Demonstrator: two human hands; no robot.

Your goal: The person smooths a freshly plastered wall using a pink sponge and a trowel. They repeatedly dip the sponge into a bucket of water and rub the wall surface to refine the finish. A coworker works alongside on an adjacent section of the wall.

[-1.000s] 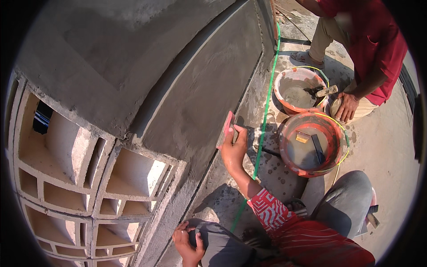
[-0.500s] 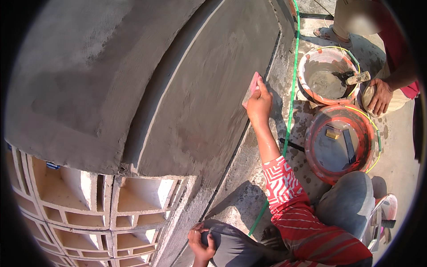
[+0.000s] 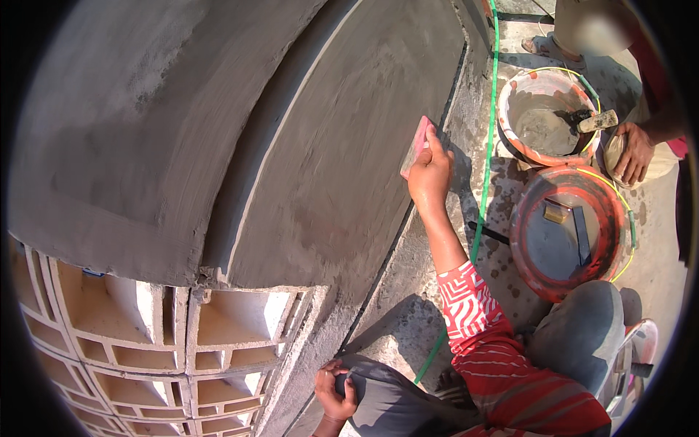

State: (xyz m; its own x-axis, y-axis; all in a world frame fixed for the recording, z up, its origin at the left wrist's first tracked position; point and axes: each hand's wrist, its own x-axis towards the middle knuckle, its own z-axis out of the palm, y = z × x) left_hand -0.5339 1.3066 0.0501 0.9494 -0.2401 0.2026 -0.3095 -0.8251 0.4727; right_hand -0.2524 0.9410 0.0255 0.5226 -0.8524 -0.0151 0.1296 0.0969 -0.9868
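Note:
My right hand (image 3: 429,173) is closed on a pink sponge (image 3: 416,149), which looks like a flat pad. The sponge is pressed against the grey plastered wall panel (image 3: 342,153), close to its lower right edge. My left hand (image 3: 335,393) rests against my knee (image 3: 371,382) with the thumb apart from the curled fingers, holding nothing. A raised ledge (image 3: 251,175) curves along the panel's left side, beside another wide plastered face (image 3: 131,131).
Pale ventilation blocks (image 3: 131,357) stand below the plaster. A green hose (image 3: 488,146) runs along the floor. At right are a bucket of wet mortar (image 3: 520,149) with a handled tool (image 3: 598,121) and a red tub of water (image 3: 520,255). Another person's hand (image 3: 632,153) rests beside them.
My right hand and the sponge stay at nearly the same spot near the panel's edge. The whole view has shifted slightly, with the buckets and my arms a little further right.

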